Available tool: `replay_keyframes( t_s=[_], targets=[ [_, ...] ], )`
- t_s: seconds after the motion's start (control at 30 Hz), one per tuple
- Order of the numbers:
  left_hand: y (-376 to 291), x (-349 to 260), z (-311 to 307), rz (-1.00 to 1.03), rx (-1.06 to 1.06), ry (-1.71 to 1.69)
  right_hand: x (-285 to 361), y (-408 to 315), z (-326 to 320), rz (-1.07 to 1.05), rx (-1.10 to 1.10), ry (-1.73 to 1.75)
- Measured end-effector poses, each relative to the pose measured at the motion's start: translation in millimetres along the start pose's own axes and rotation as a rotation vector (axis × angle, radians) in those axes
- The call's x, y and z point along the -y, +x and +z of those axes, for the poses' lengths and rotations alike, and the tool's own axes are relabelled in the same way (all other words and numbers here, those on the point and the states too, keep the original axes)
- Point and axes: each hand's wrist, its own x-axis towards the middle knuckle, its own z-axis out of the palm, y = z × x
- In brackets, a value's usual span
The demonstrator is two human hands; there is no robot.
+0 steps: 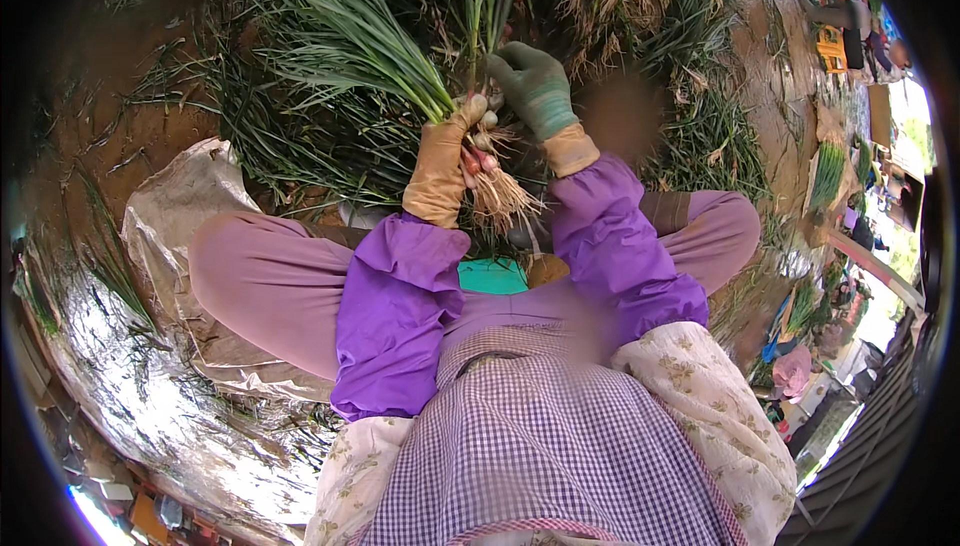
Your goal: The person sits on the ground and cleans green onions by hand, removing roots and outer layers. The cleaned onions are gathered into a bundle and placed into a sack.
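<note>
My left hand (441,163), in a tan glove, grips a bunch of green onions (375,51) near the bulbs. The long leaves fan up to the left. White and reddish bulbs (478,160) show beside the thumb, and pale stringy roots (504,197) hang below. Just right of the bunch, my right hand (534,88) wears a worn green glove with a tan cuff under it. Its thumb and fingers are pinched at the base of upright green onion stalks (474,13), close to the left thumb. The exact fingertip contact is partly hidden.
A big heap of green onions (315,148) spreads before me, with more rooted bunches (607,6) at the top. A crumpled beige sack (176,246) lies by my left knee. Something turquoise (491,276) sits between my legs. Wet muddy ground surrounds me; people (874,43) are at far right.
</note>
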Motion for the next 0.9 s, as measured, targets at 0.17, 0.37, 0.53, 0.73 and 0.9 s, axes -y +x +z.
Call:
replay_keyframes(
  t_s=[0.17,0.37,0.53,0.73,0.9],
  targets=[
    [-4,-5,6,0.009,0.031,-0.012,1,1,5,-0.223,-0.229,-0.487],
    [-12,-4,-1,-0.017,0.224,-0.246,-60,24,-22,0.302,-0.264,-0.264],
    [-4,11,-13,-0.030,0.212,-0.193,31,-48,-16,0.391,0.354,0.683],
    [-18,-4,-3,0.037,-0.123,0.372,5,-35,-5,0.060,-0.142,-0.053],
    [-16,-2,-3,0.169,-0.025,0.234,35,-51,3,0.022,0.281,-0.772]
  ],
)
